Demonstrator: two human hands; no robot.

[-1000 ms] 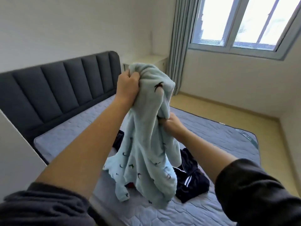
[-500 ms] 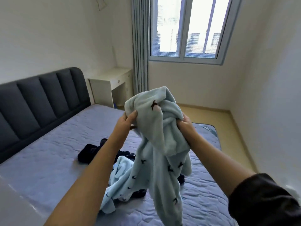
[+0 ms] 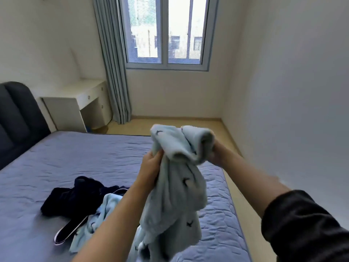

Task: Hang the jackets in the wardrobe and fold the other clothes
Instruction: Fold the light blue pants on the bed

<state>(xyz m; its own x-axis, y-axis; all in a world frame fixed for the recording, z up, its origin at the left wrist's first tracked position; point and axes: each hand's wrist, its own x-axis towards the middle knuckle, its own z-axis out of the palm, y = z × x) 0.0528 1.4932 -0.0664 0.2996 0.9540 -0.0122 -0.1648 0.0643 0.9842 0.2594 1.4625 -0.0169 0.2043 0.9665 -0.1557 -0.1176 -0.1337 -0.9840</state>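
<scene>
A light blue fleece garment with small dark prints hangs bunched in the air over the bed. My left hand grips its upper left part. My right hand grips a rolled fold at its upper right, partly hidden by the fabric. The garment's lower end drapes down toward the mattress. On the bed lie a dark navy piece with white stripes and another light blue printed piece, heaped together to the left of my left forearm.
The bed has a grey-blue quilted mattress and a dark padded headboard at the left. A white desk stands in the far corner beside a grey curtain. A white wall runs close along the right.
The view has swung right, toward the window and right wall. Both hands carried the blue garment to the right and lower, and my right hand has shifted onto a rolled fold.
</scene>
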